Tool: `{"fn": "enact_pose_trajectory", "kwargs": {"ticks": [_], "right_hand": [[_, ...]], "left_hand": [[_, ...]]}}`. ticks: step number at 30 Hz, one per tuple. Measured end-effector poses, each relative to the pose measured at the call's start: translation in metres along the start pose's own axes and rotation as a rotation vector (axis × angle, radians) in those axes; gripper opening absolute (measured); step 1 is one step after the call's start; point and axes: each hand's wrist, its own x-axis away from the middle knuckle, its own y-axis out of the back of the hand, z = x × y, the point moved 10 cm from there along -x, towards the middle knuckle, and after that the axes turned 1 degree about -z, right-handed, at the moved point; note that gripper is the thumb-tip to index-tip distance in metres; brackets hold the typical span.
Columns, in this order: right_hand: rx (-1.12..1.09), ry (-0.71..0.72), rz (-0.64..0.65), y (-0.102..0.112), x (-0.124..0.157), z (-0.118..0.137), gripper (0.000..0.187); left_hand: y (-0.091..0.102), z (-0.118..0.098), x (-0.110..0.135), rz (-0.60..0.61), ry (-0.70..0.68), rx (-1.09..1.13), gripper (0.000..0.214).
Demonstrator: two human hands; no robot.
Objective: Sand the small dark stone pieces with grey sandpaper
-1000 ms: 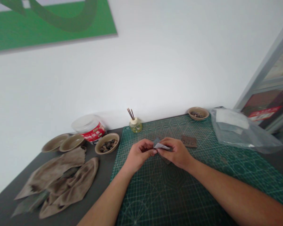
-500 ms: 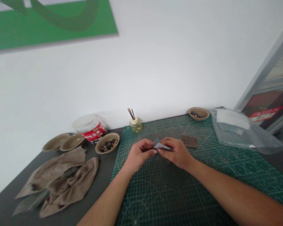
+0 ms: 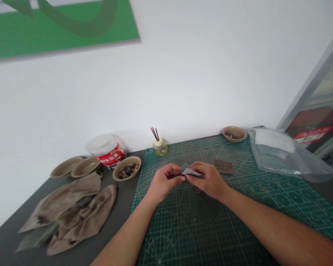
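Observation:
Over the cutting mat [image 3: 177, 229], my two hands meet at the fingertips. My right hand [image 3: 208, 179] is closed on a folded piece of sandpaper [image 3: 191, 172], whose pale grey back faces up and whose darker side shows behind. My left hand [image 3: 166, 181] is closed too, thumb against fingers, right beside the fold; whatever small thing it pinches is hidden. Under my right hand a brown piece [image 3: 197, 189] partly shows on the mat. Just beyond that hand lies a brown sandpaper sheet [image 3: 223, 167] with "240" handwritten on it.
Left of the mat stand a bowl of small dark pieces [image 3: 127, 168], two more bowls [image 3: 86, 167], a red-labelled plastic tub [image 3: 107, 149] and crumpled brown cloths [image 3: 80, 221]. A reed diffuser [image 3: 160, 147], another filled bowl [image 3: 234, 134] and a clear plastic bag [image 3: 285, 155] line the back and right.

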Motion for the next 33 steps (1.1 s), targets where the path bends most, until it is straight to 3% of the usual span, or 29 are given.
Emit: {"fn": "enact_pose_trajectory", "kwargs": {"ticks": [33], "right_hand": [[0.001,-0.009,0.014,-0.0001,-0.0001,-0.0009,0.01]], "left_hand": [[-0.0001,0.0047,-0.0005,0.015,0.031,0.023,0.021]]}}
